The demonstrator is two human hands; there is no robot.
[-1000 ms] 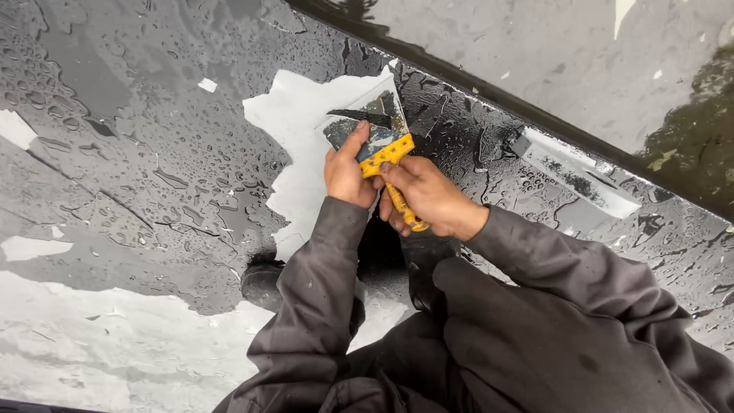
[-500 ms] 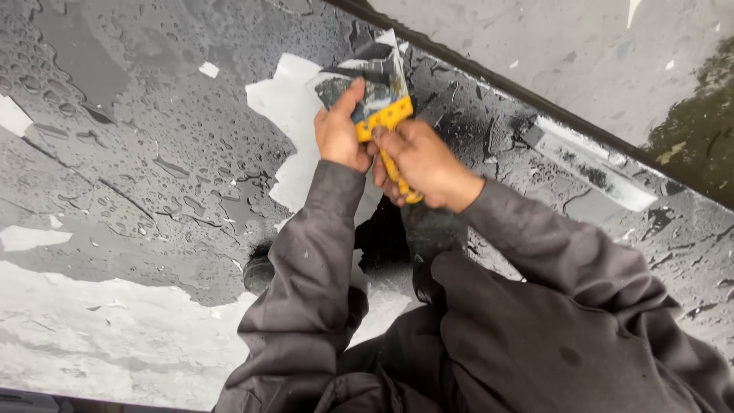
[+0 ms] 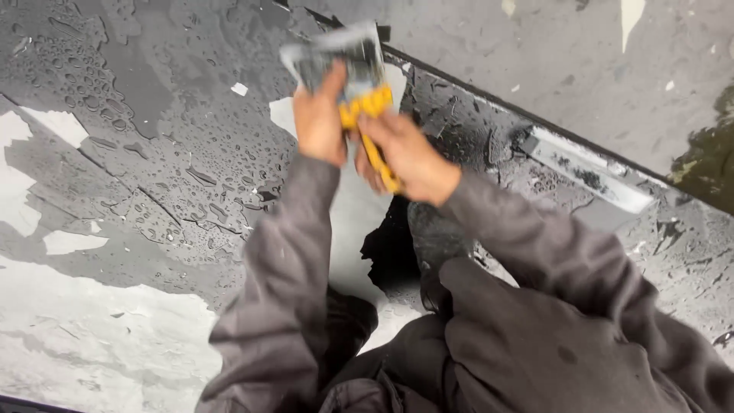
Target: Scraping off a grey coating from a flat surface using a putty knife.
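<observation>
A yellow-handled scraper [image 3: 372, 126] is gripped in my right hand [image 3: 405, 157], its blade end pointing up and away. My left hand [image 3: 319, 122] presses on the scraper's head, where a curled, blurred strip of grey wet film [image 3: 332, 55] lifts off the surface. Below the hands lies a bare white patch [image 3: 348, 222] where the film is gone. Around it spreads the dark grey wet film [image 3: 153, 138], covered in water drops. Both arms wear grey sleeves.
A dark raised edge [image 3: 489, 95] runs diagonally behind the hands, with a dry grey floor [image 3: 550, 53] beyond it. More white bare patches [image 3: 84, 329] show at lower left. A loose strip of peeled film [image 3: 589, 172] lies to the right. My dark-clad knees fill the bottom.
Both hands have pushed the scraper up and away along the surface. The white bare patch behind them has lengthened, and the peeled film has bunched up at the blade.
</observation>
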